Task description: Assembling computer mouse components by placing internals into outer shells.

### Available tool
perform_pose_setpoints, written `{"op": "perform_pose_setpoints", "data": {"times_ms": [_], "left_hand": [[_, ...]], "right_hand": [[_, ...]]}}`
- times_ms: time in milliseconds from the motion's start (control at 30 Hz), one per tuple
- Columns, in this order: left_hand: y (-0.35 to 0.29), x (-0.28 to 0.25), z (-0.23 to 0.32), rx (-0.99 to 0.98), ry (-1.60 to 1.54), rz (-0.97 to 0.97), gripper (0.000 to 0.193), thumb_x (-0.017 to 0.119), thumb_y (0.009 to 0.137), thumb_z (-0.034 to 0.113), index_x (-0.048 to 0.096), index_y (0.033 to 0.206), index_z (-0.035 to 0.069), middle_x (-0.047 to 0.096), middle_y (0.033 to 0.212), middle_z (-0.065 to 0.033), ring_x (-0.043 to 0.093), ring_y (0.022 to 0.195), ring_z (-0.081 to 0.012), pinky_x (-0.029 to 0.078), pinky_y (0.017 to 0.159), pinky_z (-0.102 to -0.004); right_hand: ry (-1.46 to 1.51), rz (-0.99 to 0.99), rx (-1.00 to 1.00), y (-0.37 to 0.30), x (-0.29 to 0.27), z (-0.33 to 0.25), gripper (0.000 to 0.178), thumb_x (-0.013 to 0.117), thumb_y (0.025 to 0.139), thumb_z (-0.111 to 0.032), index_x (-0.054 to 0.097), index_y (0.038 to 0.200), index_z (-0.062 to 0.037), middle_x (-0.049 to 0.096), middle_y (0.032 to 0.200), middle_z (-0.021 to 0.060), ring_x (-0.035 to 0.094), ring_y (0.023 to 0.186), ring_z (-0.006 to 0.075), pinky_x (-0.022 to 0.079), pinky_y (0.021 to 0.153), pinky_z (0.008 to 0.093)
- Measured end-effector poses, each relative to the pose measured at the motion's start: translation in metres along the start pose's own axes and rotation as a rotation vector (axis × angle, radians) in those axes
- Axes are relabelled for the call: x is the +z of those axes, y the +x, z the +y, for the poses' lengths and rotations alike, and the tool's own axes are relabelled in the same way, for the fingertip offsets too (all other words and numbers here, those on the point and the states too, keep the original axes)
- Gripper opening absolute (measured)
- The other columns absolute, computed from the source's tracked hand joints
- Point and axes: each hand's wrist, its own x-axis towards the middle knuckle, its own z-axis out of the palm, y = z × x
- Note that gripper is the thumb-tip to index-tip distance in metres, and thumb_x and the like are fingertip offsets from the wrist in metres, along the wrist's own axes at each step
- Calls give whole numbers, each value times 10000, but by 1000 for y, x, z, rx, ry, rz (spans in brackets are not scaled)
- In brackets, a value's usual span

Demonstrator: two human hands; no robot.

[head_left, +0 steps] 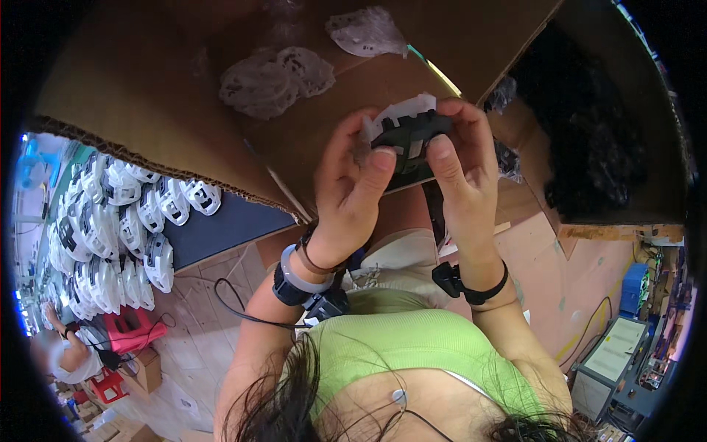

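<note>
Between both hands I hold a small black plastic part (pixel 412 141) with a whitish translucent piece along its far side; its exact kind I cannot make out. My left hand (pixel 355 166) grips its left end, thumb pressed on the near face. On the right end, my right hand (pixel 464 162) closes likewise, thumb on top and fingers behind. Both hands are over an open cardboard box (pixel 324 103). Inside the box, beyond my left hand, lie white perforated plastic parts (pixel 276 79). Farther back is a part in clear wrapping (pixel 367 32).
A second cardboard box (pixel 526 158) at the right holds dark pieces (pixel 582 118). At left, a dark table (pixel 228 228) carries many white plastic shells (pixel 96 214). Beyond are a pink stool (pixel 132 329), a seated person (pixel 77 353) and a grey cabinet (pixel 607 361). A cable (pixel 239 306) runs from my left wrist.
</note>
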Motion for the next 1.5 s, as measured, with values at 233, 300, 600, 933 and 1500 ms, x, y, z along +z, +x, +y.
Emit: {"op": "perform_pose_setpoints", "data": {"times_ms": [233,300,600,933,1500], "left_hand": [[-1,-11,-2,33,156,-43,471,650,726,280,454,1051,0,481,991,-66,458,887,-127,367,776,-249],[-1,-13,-3,90,209,-41,503,677,691,309,466,1031,6,481,971,-62,458,869,-127,367,761,-244],[-4,-4,3,-115,1,2,390,634,739,185,454,1032,0,506,944,-42,458,854,-107,371,766,-246],[-14,-24,-7,122,184,-167,362,617,761,186,453,1028,5,493,930,-60,467,875,-128,380,768,-254],[-23,-20,-18,-6,357,-34,527,444,882,216,232,1284,-53,394,1219,-156,367,1140,-221,269,958,-311]], "right_hand": [[-94,9,-232,-5,-6,8,231,616,778,-92,487,947,-1,460,934,52,468,868,104,389,768,212],[-93,-7,-174,-8,-10,4,151,617,775,-76,513,847,7,456,896,37,462,826,88,389,726,195],[-464,-29,-288,-1,-22,10,215,648,748,-141,481,740,-5,432,804,40,458,752,94,381,650,187],[-481,-93,-78,-18,-19,-6,253,661,736,-180,499,779,10,443,813,55,465,734,108,396,639,205],[-361,-124,-189,-22,8,41,512,548,830,-230,290,1193,23,494,1033,140,499,938,186,399,811,281]]}}
